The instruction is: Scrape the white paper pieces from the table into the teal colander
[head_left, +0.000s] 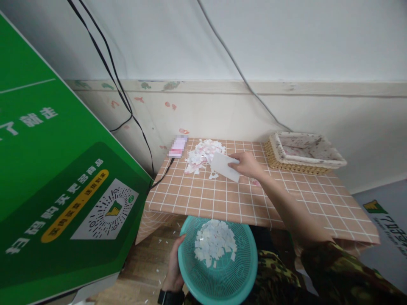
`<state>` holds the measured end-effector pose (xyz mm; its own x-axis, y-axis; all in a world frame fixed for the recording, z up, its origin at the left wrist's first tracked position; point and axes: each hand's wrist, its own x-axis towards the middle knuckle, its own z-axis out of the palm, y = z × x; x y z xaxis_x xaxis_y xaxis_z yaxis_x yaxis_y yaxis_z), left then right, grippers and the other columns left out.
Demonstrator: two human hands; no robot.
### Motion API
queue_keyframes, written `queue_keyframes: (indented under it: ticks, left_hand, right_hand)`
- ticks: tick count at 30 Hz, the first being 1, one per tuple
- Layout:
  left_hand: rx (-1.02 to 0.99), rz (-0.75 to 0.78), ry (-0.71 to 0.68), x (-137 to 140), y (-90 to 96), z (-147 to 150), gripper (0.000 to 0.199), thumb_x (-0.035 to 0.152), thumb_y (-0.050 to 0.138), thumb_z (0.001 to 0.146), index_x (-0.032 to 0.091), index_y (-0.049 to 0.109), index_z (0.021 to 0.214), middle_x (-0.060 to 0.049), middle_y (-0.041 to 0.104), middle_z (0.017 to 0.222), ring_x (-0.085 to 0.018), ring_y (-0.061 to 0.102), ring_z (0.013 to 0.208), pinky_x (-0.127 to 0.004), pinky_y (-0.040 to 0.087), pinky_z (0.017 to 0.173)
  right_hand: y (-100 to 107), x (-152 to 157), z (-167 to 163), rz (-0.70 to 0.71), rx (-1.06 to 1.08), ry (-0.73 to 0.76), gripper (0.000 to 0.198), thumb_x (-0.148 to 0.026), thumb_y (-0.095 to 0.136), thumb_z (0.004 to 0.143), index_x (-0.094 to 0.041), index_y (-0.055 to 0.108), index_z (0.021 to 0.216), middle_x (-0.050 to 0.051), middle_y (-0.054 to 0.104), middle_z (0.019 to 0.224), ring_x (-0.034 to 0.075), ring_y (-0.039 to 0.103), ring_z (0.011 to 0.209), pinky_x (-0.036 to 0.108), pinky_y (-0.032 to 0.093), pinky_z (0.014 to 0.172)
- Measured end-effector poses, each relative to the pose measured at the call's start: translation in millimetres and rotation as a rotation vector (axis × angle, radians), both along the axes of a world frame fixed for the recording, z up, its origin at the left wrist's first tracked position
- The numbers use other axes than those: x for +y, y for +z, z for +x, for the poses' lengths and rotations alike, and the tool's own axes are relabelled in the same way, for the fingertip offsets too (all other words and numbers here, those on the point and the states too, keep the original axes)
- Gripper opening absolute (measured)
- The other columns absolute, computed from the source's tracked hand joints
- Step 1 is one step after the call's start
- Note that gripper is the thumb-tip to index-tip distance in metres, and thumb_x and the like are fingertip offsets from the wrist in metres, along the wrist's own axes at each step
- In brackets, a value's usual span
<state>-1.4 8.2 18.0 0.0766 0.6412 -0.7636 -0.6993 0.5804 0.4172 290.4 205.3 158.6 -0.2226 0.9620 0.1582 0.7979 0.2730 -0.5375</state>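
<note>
My left hand (174, 264) grips the left rim of a teal plastic colander (244, 262), tilted just below the table's front edge. Inside the colander lies a heap of small white paper pieces (214, 241). Over the table, my right hand (244, 164) pinches the right end of a flat white card (225, 167), thumb on one side and fingers on the other. The card's left end is close to a pile of white and pinkish paper scraps (205, 153); whether it touches them I cannot tell.
A checked brown cloth (190, 195) covers the table against the wall. At its back right stands a lined wicker basket (270, 154). A phone-like item (178, 146) with a black cable lies back left. A green sign (63, 169) leans in from the left.
</note>
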Motion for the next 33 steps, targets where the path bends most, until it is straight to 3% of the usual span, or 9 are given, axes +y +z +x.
queue_keyframes:
  ticks: [3, 8, 13, 23, 28, 33]
  left_hand:
    - [-0.008, -0.01, 0.004, 0.0, 0.1, 0.3, 0.013, 0.021, 0.066, 0.071, 0.01, 0.071, 0.077, -0.01, 0.075, 0.068, -0.029, 0.07, 0.082, -0.041, 0.054, 0.079]
    - [0.009, -0.017, 0.015, 0.1, 0.8, 0.4, 0.012, 0.021, 0.066, 0.07, 0.011, 0.071, 0.074, -0.009, 0.075, 0.069, -0.027, 0.071, 0.076, -0.038, 0.055, 0.075]
    - [-0.026, -0.007, -0.005, -0.6, -2.2, -1.1, 0.015, 0.023, 0.067, 0.071, 0.01, 0.071, 0.077, -0.01, 0.075, 0.073, -0.026, 0.07, 0.076, -0.038, 0.054, 0.075]
    - [-0.041, 0.0, -0.003, -1.8, -9.4, -2.9, 0.016, 0.026, 0.067, 0.072, 0.011, 0.071, 0.078, -0.009, 0.075, 0.071, -0.024, 0.07, 0.068, -0.038, 0.054, 0.075]
    - [-0.045, -0.008, -0.019, -1.1, -6.5, -2.0, 0.017, 0.025, 0.067, 0.072, 0.011, 0.072, 0.079, -0.009, 0.075, 0.073, -0.026, 0.07, 0.073, -0.04, 0.054, 0.077]
    - [-0.039, -0.028, -0.005, -0.6, -8.5, -2.2, 0.016, 0.025, 0.067, 0.071, 0.011, 0.071, 0.078, -0.009, 0.075, 0.071, -0.027, 0.07, 0.077, -0.04, 0.054, 0.078]
  right_hand:
    - [0.8, 1.7, 2.8, -0.007, -0.018, -0.03, 0.036, -0.021, 0.057, 0.076, -0.019, 0.069, 0.11, 0.007, 0.072, 0.099, 0.02, 0.066, 0.083, 0.03, 0.048, 0.071]
    - [6.1, 2.2, 13.9, -0.069, -0.003, 0.044, 0.036, -0.021, 0.059, 0.074, -0.021, 0.07, 0.108, 0.004, 0.073, 0.094, 0.019, 0.066, 0.081, 0.029, 0.049, 0.07]
    - [1.3, 11.2, 26.4, -0.021, 0.021, 0.004, 0.035, -0.022, 0.06, 0.074, -0.022, 0.07, 0.108, 0.004, 0.073, 0.096, 0.02, 0.066, 0.082, 0.03, 0.049, 0.073]
    - [7.9, 6.0, 23.6, -0.148, 0.063, 0.176, 0.037, -0.021, 0.061, 0.072, -0.021, 0.07, 0.108, 0.002, 0.073, 0.097, 0.018, 0.066, 0.081, 0.028, 0.05, 0.072]
    - [1.7, 12.3, 27.1, -0.06, 0.073, 0.048, 0.034, -0.022, 0.059, 0.074, -0.021, 0.07, 0.107, 0.004, 0.073, 0.094, 0.019, 0.066, 0.082, 0.028, 0.05, 0.07]
    - [-2.7, 19.1, 23.5, -0.101, 0.079, 0.072, 0.035, -0.022, 0.06, 0.073, -0.018, 0.071, 0.106, 0.005, 0.073, 0.092, 0.019, 0.066, 0.079, 0.027, 0.049, 0.067]
